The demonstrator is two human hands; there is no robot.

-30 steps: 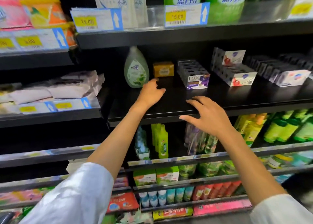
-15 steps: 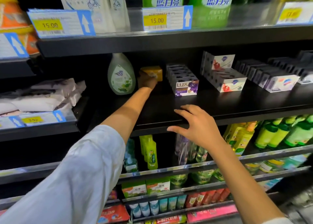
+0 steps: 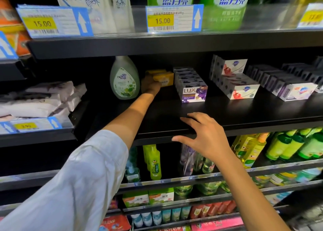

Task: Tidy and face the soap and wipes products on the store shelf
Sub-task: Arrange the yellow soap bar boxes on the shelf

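Deep on the black middle shelf [image 3: 244, 113], my left hand [image 3: 150, 85] grips a yellow soap box [image 3: 164, 78] from its left side; more yellow boxes sit behind it. A green hand-wash bottle [image 3: 124, 79] stands just left of that hand. To the right runs a row of purple LUX soap boxes [image 3: 192, 87], then white soap boxes with red flowers [image 3: 239, 87] and white-and-purple ones [image 3: 293, 89]. My right hand [image 3: 202, 136] rests with spread fingers on the shelf's front edge. White wipes packs [image 3: 40, 99] lie stacked on the left shelf.
The shelf above carries price tags [image 3: 173, 18] and green refill pouches [image 3: 225, 5]. Below hang yellow-green bottles [image 3: 153, 161], green bottles [image 3: 293, 145] and rows of small boxed goods [image 3: 148, 197]. A wide bare strip of shelf lies in front of the soap rows.
My left hand reached from the shelf front deep to the back and took hold of the yellow soap box. My right hand stayed on the shelf edge. The view moved closer.
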